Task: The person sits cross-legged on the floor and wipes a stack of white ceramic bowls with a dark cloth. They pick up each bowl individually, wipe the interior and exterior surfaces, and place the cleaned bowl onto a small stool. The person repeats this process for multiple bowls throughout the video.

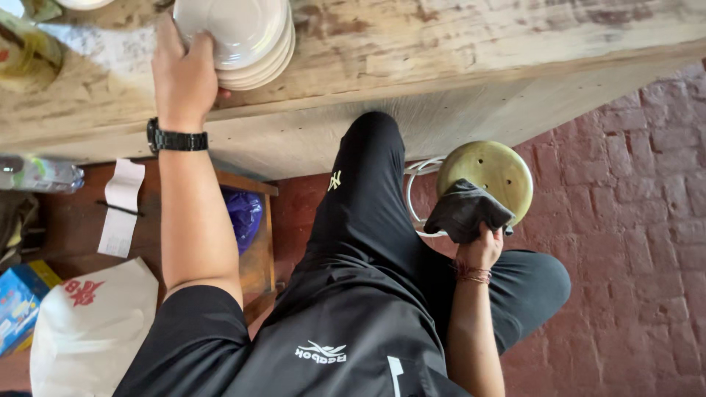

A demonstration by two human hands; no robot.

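Left hand [184, 77] fingers grip the stack of cream ceramic plates [246, 40] on the worn wooden counter [456, 51]; right hand [482, 246] fingers clutch a dark cloth [465, 209] at the round yellow-green stool [494, 173]. Step in hand: steadying the plates; lifting them calls for firm support underneath.

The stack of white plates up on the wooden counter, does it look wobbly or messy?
A bit. The stack of white round plates leans: upper plates sit shifted left of the lower ones. The left hand grips its edge on the worn wooden counter. No plate looks broken.

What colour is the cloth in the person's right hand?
The cloth is dark grey, almost black; the head view shows it.
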